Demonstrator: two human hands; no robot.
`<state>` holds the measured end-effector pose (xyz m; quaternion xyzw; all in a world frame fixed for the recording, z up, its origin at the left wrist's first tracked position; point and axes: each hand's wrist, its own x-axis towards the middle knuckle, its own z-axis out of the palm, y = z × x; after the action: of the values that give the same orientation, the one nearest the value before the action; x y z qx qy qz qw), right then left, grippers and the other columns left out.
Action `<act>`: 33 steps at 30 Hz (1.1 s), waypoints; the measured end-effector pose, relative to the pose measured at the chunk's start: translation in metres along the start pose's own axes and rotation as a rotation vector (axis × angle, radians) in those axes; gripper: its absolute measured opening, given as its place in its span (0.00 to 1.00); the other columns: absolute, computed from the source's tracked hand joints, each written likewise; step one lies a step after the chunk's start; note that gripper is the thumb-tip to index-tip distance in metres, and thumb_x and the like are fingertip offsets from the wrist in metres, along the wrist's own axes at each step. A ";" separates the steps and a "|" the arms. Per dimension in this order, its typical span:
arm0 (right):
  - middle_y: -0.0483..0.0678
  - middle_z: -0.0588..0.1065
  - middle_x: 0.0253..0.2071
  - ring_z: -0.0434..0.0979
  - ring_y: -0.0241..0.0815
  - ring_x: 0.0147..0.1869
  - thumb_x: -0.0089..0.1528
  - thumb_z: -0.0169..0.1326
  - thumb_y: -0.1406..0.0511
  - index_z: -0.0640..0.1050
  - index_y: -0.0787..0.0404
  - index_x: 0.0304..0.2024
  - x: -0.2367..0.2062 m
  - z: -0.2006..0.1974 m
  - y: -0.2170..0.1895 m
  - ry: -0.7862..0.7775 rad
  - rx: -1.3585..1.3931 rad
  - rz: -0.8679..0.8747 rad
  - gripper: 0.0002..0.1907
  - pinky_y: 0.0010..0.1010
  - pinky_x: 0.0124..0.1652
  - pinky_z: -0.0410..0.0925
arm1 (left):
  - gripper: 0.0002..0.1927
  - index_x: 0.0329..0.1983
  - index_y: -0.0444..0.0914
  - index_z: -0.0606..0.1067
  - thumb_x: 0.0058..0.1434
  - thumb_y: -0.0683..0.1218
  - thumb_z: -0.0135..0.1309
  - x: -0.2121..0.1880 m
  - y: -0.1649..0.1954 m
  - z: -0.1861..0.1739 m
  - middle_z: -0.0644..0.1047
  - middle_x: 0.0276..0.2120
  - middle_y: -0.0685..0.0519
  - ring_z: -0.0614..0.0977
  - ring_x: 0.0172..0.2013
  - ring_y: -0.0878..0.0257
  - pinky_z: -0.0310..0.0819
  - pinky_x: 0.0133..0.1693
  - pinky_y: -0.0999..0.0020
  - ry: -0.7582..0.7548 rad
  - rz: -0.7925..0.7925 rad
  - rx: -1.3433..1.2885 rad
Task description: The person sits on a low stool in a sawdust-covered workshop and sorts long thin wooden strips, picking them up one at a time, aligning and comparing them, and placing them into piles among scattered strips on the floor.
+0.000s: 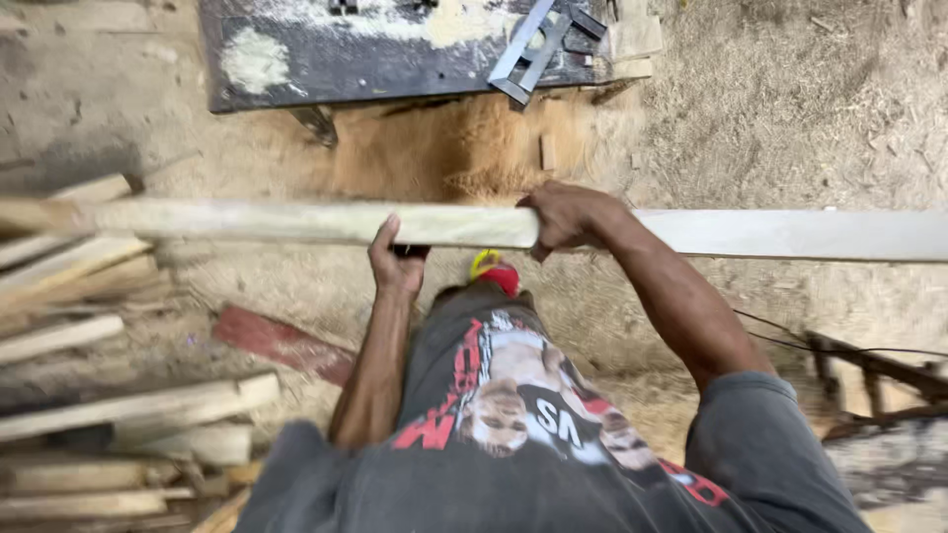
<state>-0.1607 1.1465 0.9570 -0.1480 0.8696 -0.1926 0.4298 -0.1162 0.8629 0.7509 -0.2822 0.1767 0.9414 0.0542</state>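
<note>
A long pale wooden plank [296, 221] runs across the whole view, held level in front of my chest. My left hand [397, 259] grips it from underneath near the middle, thumb up on the near face. My right hand [565, 215] is wrapped over the plank's top edge just to the right. Below the hands I see my grey printed shirt [513, 434] and a red-and-yellow sandal [497, 273] on the ground.
A dark, sawdust-covered saw table [296, 79] with a metal square [533, 49] stands ahead. Several loose wooden battens [128, 405] are stacked at the left, next to a reddish board [281, 342]. Sawdust covers the ground; a wooden frame [869, 380] sits at the right.
</note>
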 end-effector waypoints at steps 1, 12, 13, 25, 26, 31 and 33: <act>0.55 0.84 0.40 0.83 0.47 0.40 0.41 0.69 0.64 0.81 0.61 0.51 -0.013 -0.007 0.027 -0.003 0.014 0.001 0.34 0.39 0.43 0.75 | 0.16 0.46 0.36 0.76 0.57 0.45 0.64 -0.003 -0.030 0.008 0.78 0.44 0.47 0.79 0.49 0.50 0.77 0.54 0.48 -0.019 -0.010 0.018; 0.60 0.82 0.45 0.82 0.54 0.50 0.41 0.68 0.61 0.76 0.62 0.60 -0.087 -0.102 0.315 0.088 -0.014 -0.035 0.43 0.40 0.53 0.74 | 0.20 0.46 0.34 0.75 0.52 0.43 0.66 0.072 -0.291 0.157 0.74 0.44 0.48 0.78 0.47 0.55 0.77 0.54 0.49 0.077 -0.012 0.203; 0.60 0.81 0.46 0.82 0.54 0.50 0.40 0.69 0.61 0.75 0.63 0.61 -0.089 -0.108 0.348 0.104 -0.003 -0.053 0.45 0.40 0.53 0.73 | 0.20 0.47 0.34 0.75 0.52 0.43 0.66 0.080 -0.321 0.168 0.74 0.44 0.48 0.77 0.47 0.55 0.76 0.53 0.48 0.071 0.003 0.220; 0.60 0.82 0.45 0.83 0.55 0.50 0.38 0.69 0.58 0.77 0.55 0.61 -0.242 -0.292 0.728 0.081 -0.030 -0.010 0.45 0.41 0.53 0.74 | 0.17 0.42 0.32 0.76 0.50 0.41 0.65 0.122 -0.705 0.399 0.77 0.43 0.46 0.79 0.48 0.51 0.76 0.55 0.45 0.138 0.012 0.188; 0.60 0.82 0.45 0.82 0.55 0.51 0.38 0.70 0.58 0.78 0.54 0.60 -0.248 -0.309 0.758 0.097 -0.054 -0.012 0.45 0.42 0.53 0.74 | 0.16 0.42 0.32 0.77 0.51 0.41 0.65 0.136 -0.732 0.416 0.77 0.44 0.45 0.79 0.48 0.50 0.76 0.56 0.45 0.097 0.010 0.161; 0.61 0.79 0.48 0.77 0.58 0.56 0.39 0.73 0.54 0.75 0.52 0.63 -0.226 -0.381 0.907 0.155 -0.134 -0.061 0.48 0.45 0.55 0.71 | 0.14 0.41 0.31 0.76 0.54 0.41 0.64 0.211 -0.849 0.477 0.78 0.44 0.44 0.80 0.48 0.50 0.78 0.56 0.44 0.104 0.011 0.137; 0.60 0.79 0.50 0.78 0.58 0.57 0.39 0.72 0.53 0.74 0.52 0.64 -0.217 -0.420 0.968 0.145 -0.152 -0.049 0.49 0.44 0.55 0.71 | 0.15 0.42 0.31 0.77 0.52 0.41 0.61 0.243 -0.898 0.504 0.79 0.41 0.45 0.82 0.46 0.50 0.79 0.54 0.44 0.115 0.016 0.118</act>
<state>-0.4602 2.1793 0.8934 -0.1873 0.9066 -0.1467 0.3484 -0.3955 1.8829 0.7382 -0.3308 0.2369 0.9119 0.0530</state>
